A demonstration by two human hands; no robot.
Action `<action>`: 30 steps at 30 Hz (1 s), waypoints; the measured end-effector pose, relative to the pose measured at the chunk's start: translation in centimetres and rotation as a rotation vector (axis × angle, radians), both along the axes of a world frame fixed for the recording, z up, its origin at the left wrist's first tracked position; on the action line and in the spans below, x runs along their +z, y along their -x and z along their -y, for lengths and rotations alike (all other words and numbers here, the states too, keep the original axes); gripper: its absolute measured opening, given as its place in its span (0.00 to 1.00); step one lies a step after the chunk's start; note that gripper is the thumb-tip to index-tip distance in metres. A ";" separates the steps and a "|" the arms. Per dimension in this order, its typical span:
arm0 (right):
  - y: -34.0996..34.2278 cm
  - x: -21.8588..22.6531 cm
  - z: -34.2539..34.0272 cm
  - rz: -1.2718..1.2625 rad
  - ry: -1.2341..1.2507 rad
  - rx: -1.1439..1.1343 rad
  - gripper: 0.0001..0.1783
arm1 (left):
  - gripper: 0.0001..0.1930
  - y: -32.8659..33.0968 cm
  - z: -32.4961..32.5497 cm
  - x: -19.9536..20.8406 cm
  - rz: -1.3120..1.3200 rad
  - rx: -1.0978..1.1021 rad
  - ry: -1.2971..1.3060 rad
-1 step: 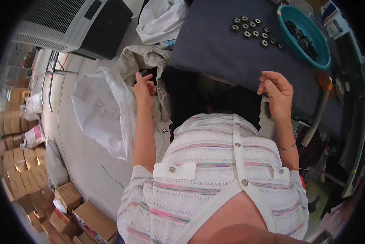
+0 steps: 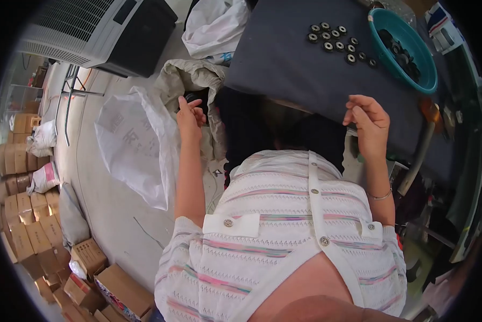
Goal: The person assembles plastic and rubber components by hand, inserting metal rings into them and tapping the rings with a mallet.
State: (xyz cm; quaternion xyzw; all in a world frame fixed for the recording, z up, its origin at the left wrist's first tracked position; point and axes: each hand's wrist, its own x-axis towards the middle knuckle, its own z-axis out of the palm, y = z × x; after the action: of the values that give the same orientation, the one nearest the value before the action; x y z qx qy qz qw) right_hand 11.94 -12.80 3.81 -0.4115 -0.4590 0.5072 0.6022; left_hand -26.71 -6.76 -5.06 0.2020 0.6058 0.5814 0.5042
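Observation:
My left hand (image 2: 190, 118) hovers above the mouth of a beige woven sack (image 2: 175, 72), its fingers apart and nothing held. Just past those fingertips, a dark round piece (image 2: 191, 99) shows in the sack's opening, partly hidden by the hand. At the front edge of the dark grey table my right hand (image 2: 368, 121) is raised with loosely bent fingers; I see nothing between them. Several small black rollers with metal centres (image 2: 328, 46) lie grouped on the tabletop (image 2: 284, 59). To their right, a teal plastic basin (image 2: 430, 80) contains more black pieces.
A white plastic sack (image 2: 136, 145) lies open left of the beige one. Beyond stand a large grey air cooler (image 2: 139, 43) and another white bag (image 2: 214, 32). Cardboard boxes (image 2: 39, 236) are stacked along the left. A wooden-handled tool (image 2: 417, 163) rests at the table's right side.
The dark piece by my left fingertips shows slightly differently in the sack's mouth. Both hands have barely moved.

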 end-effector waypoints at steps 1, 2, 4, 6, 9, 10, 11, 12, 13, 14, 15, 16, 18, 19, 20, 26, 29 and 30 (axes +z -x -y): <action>-0.5 0.0 0.0 0.007 -0.024 -0.014 0.10 | 0.23 -0.4 0.0 0.1 -0.046 -0.035 -0.027; -0.6 0.1 -0.2 0.014 -0.032 -0.029 0.10 | 0.23 -0.7 -0.2 0.4 -0.038 -0.050 -0.036; -1.2 0.7 -0.2 0.058 -0.048 -0.071 0.10 | 0.21 -3.5 -1.2 1.8 -0.208 -0.137 -0.196; -1.6 1.6 -0.7 0.066 -0.081 -0.089 0.09 | 0.15 -6.7 -2.4 3.4 -0.377 -0.222 -0.404; -3.2 3.5 -1.0 0.156 -0.157 -0.185 0.09 | 0.11 -13.2 -4.6 6.1 -0.532 -0.380 -0.571; -4.0 4.4 -1.0 0.208 -0.202 -0.231 0.09 | 0.09 -15.7 -5.7 6.8 -0.673 -0.449 -0.734; -4.8 5.1 -1.2 0.261 -0.245 -0.275 0.09 | 0.08 -17.6 -6.7 7.4 -0.814 -0.508 -0.901; -5.7 5.8 -1.5 0.276 -0.258 -0.309 0.09 | 0.08 -19.3 -7.8 7.6 -0.793 -0.526 -0.933; -6.8 6.4 -2.2 0.337 -0.243 -0.360 0.09 | 0.08 -20.8 -8.9 7.4 -0.912 -0.603 -0.945; -7.8 7.0 -2.9 0.397 -0.228 -0.410 0.08 | 0.09 -22.1 -9.7 7.0 -1.035 -0.673 -0.956; -9.1 7.1 -4.1 0.401 -0.230 -0.443 0.08 | 0.11 -23.1 -10.7 6.0 -1.147 -0.674 -0.987; -10.6 7.4 -4.8 0.473 -0.212 -0.477 0.08 | 0.11 -24.2 -11.0 5.8 -1.128 -0.688 -1.026; -14.4 6.7 -6.9 0.628 -0.165 -0.541 0.08 | 0.12 -25.5 -10.8 5.2 -1.471 -0.658 -0.789; -15.7 6.8 -7.8 0.634 -0.169 -0.568 0.08 | 0.13 -25.7 -10.7 5.1 -1.494 -0.672 -0.784; -16.8 6.7 -8.8 0.852 -0.078 -0.555 0.08 | 0.13 -26.0 -10.9 5.1 -1.488 -0.679 -0.810; -18.1 5.3 -15.7 1.568 0.212 -0.254 0.13 | 0.14 -25.8 -10.7 5.3 -1.534 -0.645 -0.858; -16.8 4.5 -17.4 1.653 0.436 -0.206 0.15 | 0.14 -25.6 -10.9 5.2 -1.474 -0.660 -0.864; -16.3 4.2 -17.8 1.662 0.476 -0.226 0.14 | 0.15 -25.6 -10.9 5.1 -1.467 -0.657 -0.872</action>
State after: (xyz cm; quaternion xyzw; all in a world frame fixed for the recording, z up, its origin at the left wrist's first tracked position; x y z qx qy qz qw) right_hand 28.21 5.01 7.96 -0.8065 -0.5877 0.0625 0.0170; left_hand -1.12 4.10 0.06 0.8556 0.4130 0.3118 0.0121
